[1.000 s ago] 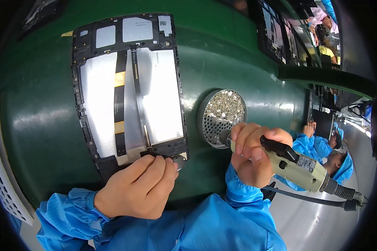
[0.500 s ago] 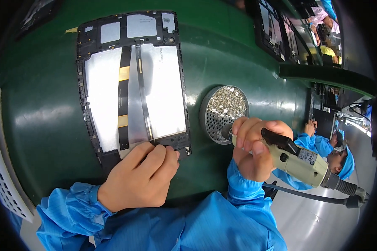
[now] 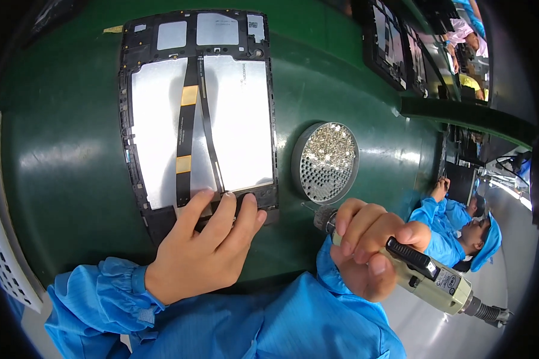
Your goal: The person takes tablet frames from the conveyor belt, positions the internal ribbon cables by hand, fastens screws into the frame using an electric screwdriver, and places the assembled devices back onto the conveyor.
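Observation:
An opened tablet body (image 3: 153, 131) lies on the green bench, showing silver metal panels, a black frame and dark flat cables with gold patches. My left hand (image 3: 200, 248) rests on its near edge, fingers spread, the fingertips touching the black border and the lower ends of the cables. In my right hand (image 3: 368, 248) is a beige electric screwdriver (image 3: 434, 284) with a black lever, its thin bit pointing up and left. That bit is close to the near rim of a round grey screw tray (image 3: 296, 173), apart from the small screws (image 3: 329, 146) in it.
A white slotted panel (image 3: 9, 239) stands at the left edge. At the upper right are more dark tablet bodies (image 3: 389, 48) behind a green rail (image 3: 467, 116). Co-workers in blue (image 3: 440, 221) sit at the right. A yellow strip (image 3: 112, 29) lies beyond the tablet body.
My left fingers have gone from bunched to spread on the tablet's near edge. The tablet has shifted slightly right and away. My right hand has drawn the screwdriver back from the screw tray.

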Available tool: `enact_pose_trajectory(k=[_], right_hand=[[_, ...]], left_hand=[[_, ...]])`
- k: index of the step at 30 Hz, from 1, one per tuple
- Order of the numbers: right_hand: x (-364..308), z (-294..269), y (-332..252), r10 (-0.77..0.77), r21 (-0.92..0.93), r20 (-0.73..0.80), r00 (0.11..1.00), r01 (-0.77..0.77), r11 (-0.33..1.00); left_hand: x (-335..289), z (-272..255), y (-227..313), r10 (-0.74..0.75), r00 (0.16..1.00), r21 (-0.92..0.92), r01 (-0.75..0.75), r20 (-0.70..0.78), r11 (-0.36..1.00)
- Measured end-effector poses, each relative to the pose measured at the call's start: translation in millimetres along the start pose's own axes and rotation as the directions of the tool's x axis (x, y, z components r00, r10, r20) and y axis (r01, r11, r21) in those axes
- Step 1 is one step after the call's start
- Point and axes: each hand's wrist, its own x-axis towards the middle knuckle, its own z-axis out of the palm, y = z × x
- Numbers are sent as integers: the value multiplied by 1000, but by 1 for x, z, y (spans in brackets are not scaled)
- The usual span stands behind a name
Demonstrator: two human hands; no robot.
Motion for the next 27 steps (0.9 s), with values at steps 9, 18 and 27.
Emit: enact_pose_trajectory(k=[9,18,27], right_hand=[[-4,-17,6,-35,36,-19,999,36,999],[-4,-25,3,-39,47,6,999,39,998],[-9,-37,-3,-66,44,7,998,65,997]], left_hand=[[7,13,14,-21,998,-119,15,-52,993],[14,13,14,-74,990,-159,54,-122,986],[24,-4,14,-75,992,-232,97,101,968]])
